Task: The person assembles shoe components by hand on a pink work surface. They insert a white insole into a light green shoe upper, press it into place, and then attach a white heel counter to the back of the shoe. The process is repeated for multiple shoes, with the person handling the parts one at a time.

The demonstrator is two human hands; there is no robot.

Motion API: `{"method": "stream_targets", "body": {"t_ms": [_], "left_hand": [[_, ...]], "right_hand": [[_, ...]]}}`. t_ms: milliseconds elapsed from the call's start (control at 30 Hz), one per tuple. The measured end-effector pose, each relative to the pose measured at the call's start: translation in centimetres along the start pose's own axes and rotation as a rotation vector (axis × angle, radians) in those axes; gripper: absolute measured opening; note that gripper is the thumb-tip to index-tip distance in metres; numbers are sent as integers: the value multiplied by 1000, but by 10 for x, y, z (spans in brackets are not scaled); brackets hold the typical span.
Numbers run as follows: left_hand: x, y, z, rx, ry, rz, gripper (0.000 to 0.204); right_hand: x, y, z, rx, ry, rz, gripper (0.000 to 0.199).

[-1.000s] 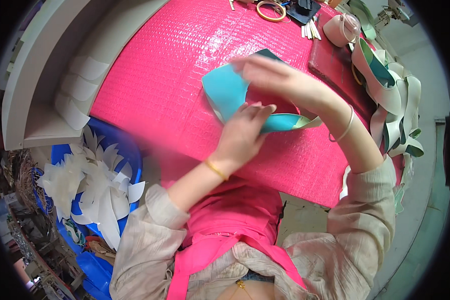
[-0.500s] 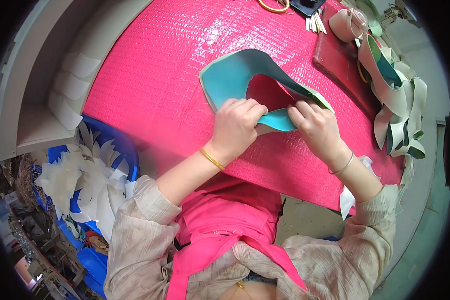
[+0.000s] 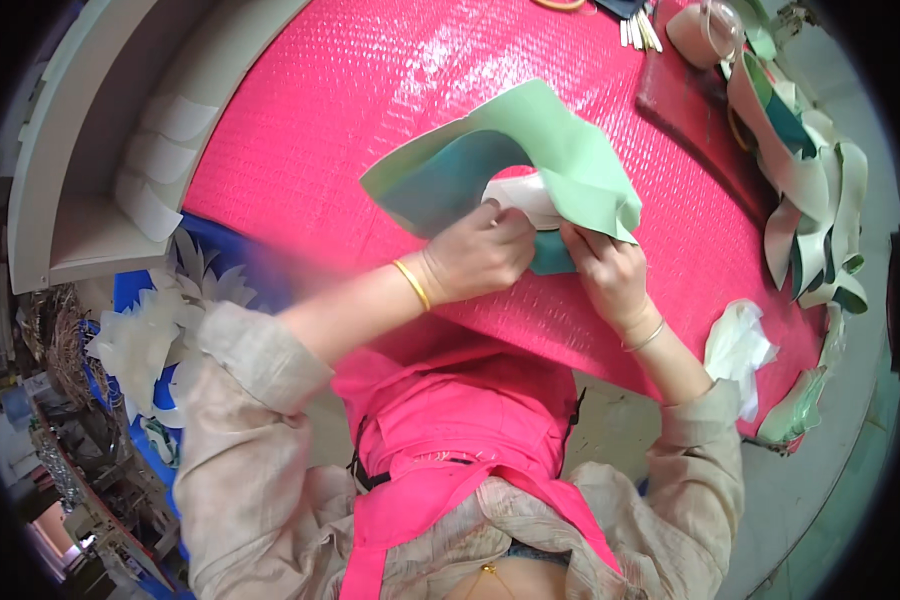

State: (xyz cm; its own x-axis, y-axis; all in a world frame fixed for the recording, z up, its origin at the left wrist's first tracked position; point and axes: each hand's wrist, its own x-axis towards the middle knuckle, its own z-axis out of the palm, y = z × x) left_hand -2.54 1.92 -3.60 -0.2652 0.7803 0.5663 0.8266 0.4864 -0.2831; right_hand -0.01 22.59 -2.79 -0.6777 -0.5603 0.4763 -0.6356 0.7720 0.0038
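A pliable looped piece that looks like a shoe upper [image 3: 570,140], pale green outside and teal inside, is held up above the pink table. My right hand [image 3: 610,280] pinches its near right edge, with the fingertips partly under a green fold. At the near left edge my left hand [image 3: 480,255] is closed, its fingers curled against the piece. A white curved surface [image 3: 528,198] shows in the opening beside my left fingers; whether it belongs to the piece I cannot tell.
Pink textured sheeting covers the table [image 3: 320,150]. Cream and green looped pieces [image 3: 820,215] are heaped at the right edge, near a dark red board [image 3: 705,130] and a lidded pot [image 3: 705,35]. Crumpled plastic [image 3: 738,350] lies nearer. At left, white cut pieces [image 3: 140,340] fill a blue basket.
The piece has turned over toward me, so its green outside now shows on top. Both hands have moved slightly lower, and a white surface has come into view in the opening.
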Motion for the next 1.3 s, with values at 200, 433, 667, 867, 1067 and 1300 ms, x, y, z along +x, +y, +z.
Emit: {"method": "stream_targets", "body": {"t_ms": [200, 433, 667, 867, 1067, 1300], "left_hand": [[2, 26, -2, -172, -118, -589, 7], [14, 7, 6, -464, -154, -894, 19], [19, 0, 9, -389, -340, -965, 31], [29, -6, 6, -417, -509, -984, 29], [39, 0, 4, -196, -579, -817, 24], [2, 41, 0, -75, -182, -458, 34]], "right_hand": [[26, 4, -8, 4, -463, 122, 13], [93, 49, -4, 360, -925, 229, 22], [110, 38, -2, 274, -1011, 273, 37], [107, 37, 4, 180, -1006, 292, 44], [105, 25, 2, 47, -927, 223, 35], [100, 11, 2, -100, -860, 109, 21]]}}
